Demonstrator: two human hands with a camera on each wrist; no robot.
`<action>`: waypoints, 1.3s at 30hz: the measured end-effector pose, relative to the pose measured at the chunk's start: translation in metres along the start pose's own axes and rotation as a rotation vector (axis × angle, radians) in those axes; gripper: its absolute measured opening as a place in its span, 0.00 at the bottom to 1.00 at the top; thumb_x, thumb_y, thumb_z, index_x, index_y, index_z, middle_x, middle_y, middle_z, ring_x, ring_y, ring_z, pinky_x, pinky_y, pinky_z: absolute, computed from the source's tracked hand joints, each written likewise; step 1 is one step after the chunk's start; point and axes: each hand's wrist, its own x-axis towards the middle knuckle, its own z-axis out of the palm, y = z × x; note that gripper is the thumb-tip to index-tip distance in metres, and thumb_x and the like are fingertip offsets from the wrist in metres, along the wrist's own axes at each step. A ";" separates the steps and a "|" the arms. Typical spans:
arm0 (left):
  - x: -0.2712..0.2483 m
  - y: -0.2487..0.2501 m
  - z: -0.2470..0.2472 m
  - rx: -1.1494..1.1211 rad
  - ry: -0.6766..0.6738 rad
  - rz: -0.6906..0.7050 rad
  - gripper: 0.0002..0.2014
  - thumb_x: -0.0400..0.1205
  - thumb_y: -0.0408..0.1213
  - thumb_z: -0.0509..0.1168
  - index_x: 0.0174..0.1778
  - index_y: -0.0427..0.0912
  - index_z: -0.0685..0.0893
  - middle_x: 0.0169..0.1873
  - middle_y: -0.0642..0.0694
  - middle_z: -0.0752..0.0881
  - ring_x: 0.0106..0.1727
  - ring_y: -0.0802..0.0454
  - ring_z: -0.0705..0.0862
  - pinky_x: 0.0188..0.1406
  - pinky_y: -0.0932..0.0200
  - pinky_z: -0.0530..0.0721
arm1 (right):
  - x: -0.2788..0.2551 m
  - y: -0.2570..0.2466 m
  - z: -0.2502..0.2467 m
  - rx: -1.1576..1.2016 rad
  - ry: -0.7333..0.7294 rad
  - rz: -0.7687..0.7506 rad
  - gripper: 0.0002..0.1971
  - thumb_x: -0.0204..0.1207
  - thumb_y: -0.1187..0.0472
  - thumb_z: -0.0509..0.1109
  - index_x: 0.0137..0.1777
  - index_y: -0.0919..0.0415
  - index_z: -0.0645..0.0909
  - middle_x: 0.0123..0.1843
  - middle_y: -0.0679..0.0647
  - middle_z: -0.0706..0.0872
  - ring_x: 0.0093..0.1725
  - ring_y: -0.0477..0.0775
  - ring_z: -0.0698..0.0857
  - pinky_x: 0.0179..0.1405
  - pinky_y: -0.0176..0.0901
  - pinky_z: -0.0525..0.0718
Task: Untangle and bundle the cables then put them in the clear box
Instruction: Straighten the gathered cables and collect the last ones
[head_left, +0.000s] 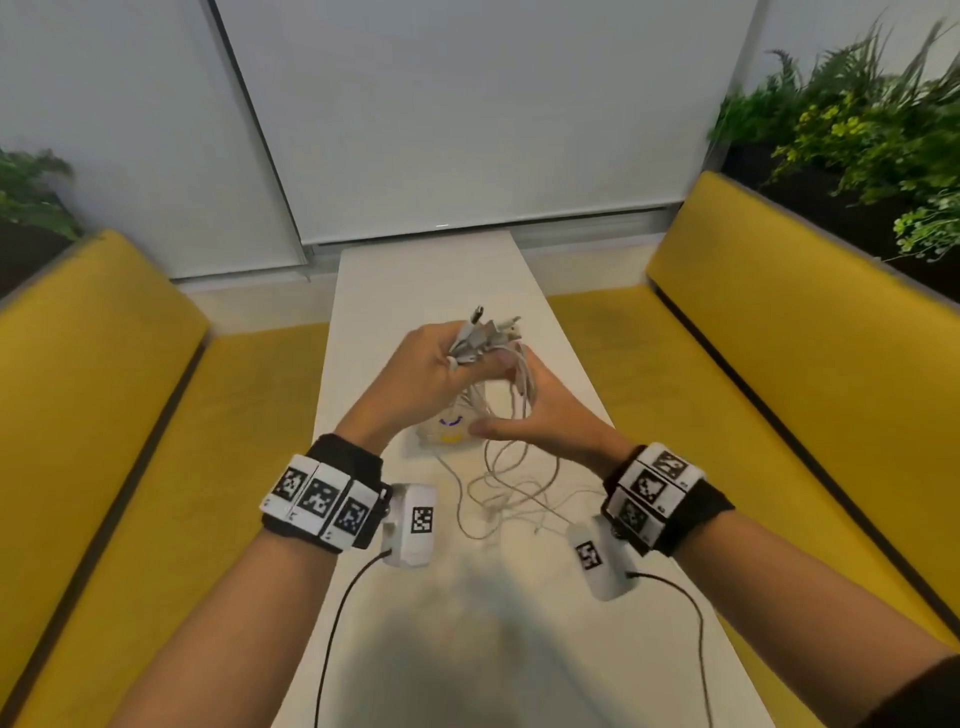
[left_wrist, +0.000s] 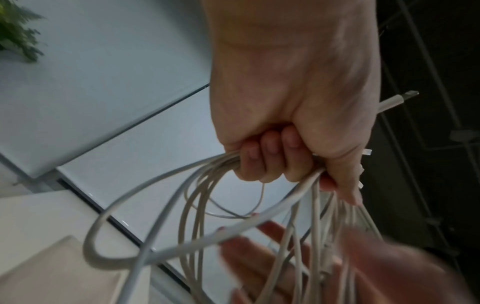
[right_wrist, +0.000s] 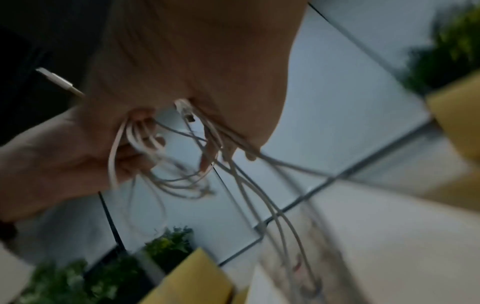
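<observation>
Several white cables (head_left: 511, 491) lie tangled on the white table (head_left: 431, 270), their loops rising to my hands. My left hand (head_left: 441, 358) is raised above the table and grips a bunch of cable ends, with the plugs (head_left: 488, 330) sticking out above the fist. In the left wrist view the curled fingers (left_wrist: 270, 156) hold the loops (left_wrist: 103, 264). Just right and below, my right hand (head_left: 540, 410) has its fingers spread fairly straight among the hanging strands (right_wrist: 114, 156), thumb pointing left. The clear box (head_left: 415, 441) sits on the table under both hands, partly hidden.
Yellow benches (head_left: 104, 389) (head_left: 779, 364) run along both sides of the narrow table. Green plants (head_left: 857, 130) stand behind the right bench. White blinds cover the far wall. Black leads hang from my wrist cameras over the near table.
</observation>
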 end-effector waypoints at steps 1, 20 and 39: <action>0.001 0.003 -0.001 -0.006 0.004 0.007 0.10 0.78 0.47 0.75 0.51 0.47 0.92 0.45 0.52 0.93 0.49 0.56 0.90 0.49 0.56 0.85 | 0.001 0.000 0.007 0.081 0.027 0.014 0.38 0.67 0.62 0.84 0.76 0.55 0.71 0.63 0.53 0.87 0.59 0.50 0.88 0.59 0.49 0.87; -0.026 -0.006 -0.077 -0.045 0.181 -0.112 0.10 0.75 0.48 0.76 0.51 0.53 0.92 0.49 0.63 0.92 0.51 0.66 0.89 0.48 0.67 0.81 | -0.047 0.105 -0.063 -0.650 0.122 0.305 0.30 0.74 0.36 0.70 0.23 0.53 0.63 0.20 0.47 0.65 0.22 0.47 0.63 0.26 0.43 0.60; -0.007 -0.012 -0.017 -0.010 -0.170 -0.144 0.09 0.78 0.45 0.76 0.51 0.48 0.93 0.42 0.55 0.93 0.45 0.58 0.90 0.46 0.65 0.83 | -0.022 0.029 -0.076 -0.415 0.020 0.250 0.36 0.76 0.76 0.58 0.85 0.58 0.59 0.86 0.54 0.62 0.86 0.52 0.58 0.83 0.43 0.56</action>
